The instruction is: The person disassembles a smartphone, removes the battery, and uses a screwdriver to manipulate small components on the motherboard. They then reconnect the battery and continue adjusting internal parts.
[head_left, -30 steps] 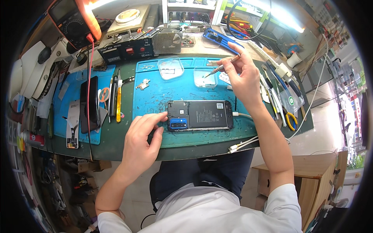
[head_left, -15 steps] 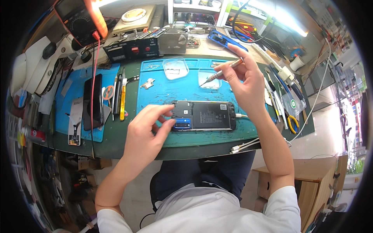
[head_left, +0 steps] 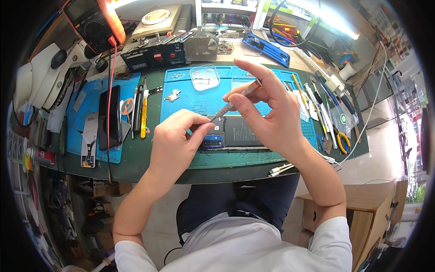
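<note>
The right hand [head_left: 272, 118] pinches a thin metal screwdriver [head_left: 235, 100]. The left hand [head_left: 174, 140] has its fingers [head_left: 199, 121] closed at the tip. A flat black opened phone [head_left: 235, 133] lies on the smooth blue rubber mat [head_left: 190, 102], at 6 o'clock from the clear plastic dish [head_left: 205, 78].

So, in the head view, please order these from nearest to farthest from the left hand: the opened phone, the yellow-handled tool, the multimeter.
From the left hand:
1. Opened phone, just right of the fingers, on the blue mat.
2. Yellow-handled tool, a little to the left, beside the dark tools.
3. Multimeter, far at the upper left corner of the bench.
</note>
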Demonstrator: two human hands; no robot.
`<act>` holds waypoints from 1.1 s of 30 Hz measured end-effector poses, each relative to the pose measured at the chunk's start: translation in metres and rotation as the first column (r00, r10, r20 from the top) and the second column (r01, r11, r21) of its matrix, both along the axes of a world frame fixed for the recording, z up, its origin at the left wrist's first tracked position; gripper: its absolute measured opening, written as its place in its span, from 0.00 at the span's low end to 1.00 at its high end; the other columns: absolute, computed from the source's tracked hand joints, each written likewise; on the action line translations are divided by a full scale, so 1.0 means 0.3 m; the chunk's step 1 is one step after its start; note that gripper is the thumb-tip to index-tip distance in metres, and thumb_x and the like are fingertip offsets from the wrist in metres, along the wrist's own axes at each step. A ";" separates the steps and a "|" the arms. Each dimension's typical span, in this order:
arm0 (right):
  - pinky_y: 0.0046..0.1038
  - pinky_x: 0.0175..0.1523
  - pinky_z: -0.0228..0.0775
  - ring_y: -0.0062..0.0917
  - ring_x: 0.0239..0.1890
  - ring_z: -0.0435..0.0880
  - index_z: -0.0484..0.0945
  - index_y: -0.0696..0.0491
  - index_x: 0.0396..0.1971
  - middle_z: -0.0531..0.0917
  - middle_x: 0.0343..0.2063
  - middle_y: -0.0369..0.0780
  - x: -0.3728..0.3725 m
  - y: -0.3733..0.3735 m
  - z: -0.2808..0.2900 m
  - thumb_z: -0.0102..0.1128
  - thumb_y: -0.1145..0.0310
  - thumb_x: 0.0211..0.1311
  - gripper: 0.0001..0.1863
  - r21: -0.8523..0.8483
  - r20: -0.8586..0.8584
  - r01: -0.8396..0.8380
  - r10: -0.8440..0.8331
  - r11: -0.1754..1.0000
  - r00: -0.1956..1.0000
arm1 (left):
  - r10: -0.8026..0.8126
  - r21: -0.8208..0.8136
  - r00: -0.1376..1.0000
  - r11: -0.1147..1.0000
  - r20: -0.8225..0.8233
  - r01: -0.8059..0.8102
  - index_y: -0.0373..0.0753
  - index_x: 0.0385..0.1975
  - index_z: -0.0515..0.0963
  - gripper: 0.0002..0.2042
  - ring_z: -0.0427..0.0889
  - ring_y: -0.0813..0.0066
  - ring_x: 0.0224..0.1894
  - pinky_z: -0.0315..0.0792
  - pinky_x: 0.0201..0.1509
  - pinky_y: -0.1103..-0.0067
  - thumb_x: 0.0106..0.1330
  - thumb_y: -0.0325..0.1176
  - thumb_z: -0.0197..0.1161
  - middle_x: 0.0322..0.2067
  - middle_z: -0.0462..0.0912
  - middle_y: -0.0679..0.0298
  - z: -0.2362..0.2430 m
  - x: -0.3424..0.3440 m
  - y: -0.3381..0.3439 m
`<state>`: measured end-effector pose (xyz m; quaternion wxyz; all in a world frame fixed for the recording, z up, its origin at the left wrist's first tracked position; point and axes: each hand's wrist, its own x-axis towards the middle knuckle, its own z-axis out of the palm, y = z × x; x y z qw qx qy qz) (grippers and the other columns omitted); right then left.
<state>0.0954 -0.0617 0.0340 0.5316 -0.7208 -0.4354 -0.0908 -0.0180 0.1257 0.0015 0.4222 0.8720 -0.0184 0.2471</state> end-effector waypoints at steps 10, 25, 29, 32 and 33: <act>0.23 0.47 0.83 0.21 0.40 0.93 0.71 0.57 0.72 0.93 0.37 0.40 -0.003 -0.021 0.047 0.68 0.70 0.75 0.29 0.003 0.074 -0.048 0.048 0.999 0.996 | 0.006 -0.007 1.000 1.000 -0.026 -0.006 0.35 0.33 0.86 0.06 0.86 0.77 0.32 0.77 0.30 0.79 0.63 0.26 0.78 0.30 0.87 0.64 0.032 0.016 0.002; 0.29 0.44 0.85 0.32 0.41 0.95 0.70 0.51 0.72 0.92 0.40 0.41 0.003 -0.019 0.052 0.61 0.80 0.71 0.30 -0.048 0.102 -0.104 0.108 0.993 0.989 | -0.020 0.045 0.999 0.999 -0.037 0.021 0.33 0.32 0.85 0.07 0.85 0.73 0.29 0.77 0.31 0.76 0.63 0.26 0.78 0.29 0.86 0.61 0.046 0.036 0.002; 0.29 0.43 0.84 0.32 0.41 0.95 0.71 0.52 0.70 0.91 0.39 0.42 0.006 -0.015 0.037 0.62 0.79 0.71 0.28 0.003 0.048 -0.122 0.121 0.993 0.991 | -0.034 0.044 0.999 0.998 -0.019 0.035 0.34 0.32 0.85 0.06 0.85 0.73 0.29 0.77 0.31 0.77 0.62 0.26 0.78 0.29 0.86 0.62 0.037 0.042 0.001; 0.29 0.42 0.84 0.33 0.41 0.95 0.72 0.52 0.67 0.91 0.37 0.41 0.018 -0.004 0.024 0.62 0.79 0.71 0.26 0.039 -0.001 -0.126 0.126 0.991 0.992 | -0.045 -0.002 0.999 0.999 -0.021 0.045 0.35 0.36 0.88 0.07 0.84 0.74 0.28 0.77 0.31 0.77 0.63 0.27 0.78 0.29 0.87 0.63 0.014 0.057 0.006; 0.29 0.41 0.84 0.33 0.41 0.95 0.72 0.52 0.66 0.91 0.37 0.41 0.019 -0.012 0.037 0.62 0.78 0.71 0.25 -0.028 0.053 -0.082 0.083 0.996 0.995 | -0.045 -0.022 0.999 0.999 -0.026 0.044 0.35 0.38 0.88 0.07 0.83 0.74 0.27 0.77 0.31 0.77 0.63 0.28 0.78 0.29 0.87 0.63 0.010 0.061 0.009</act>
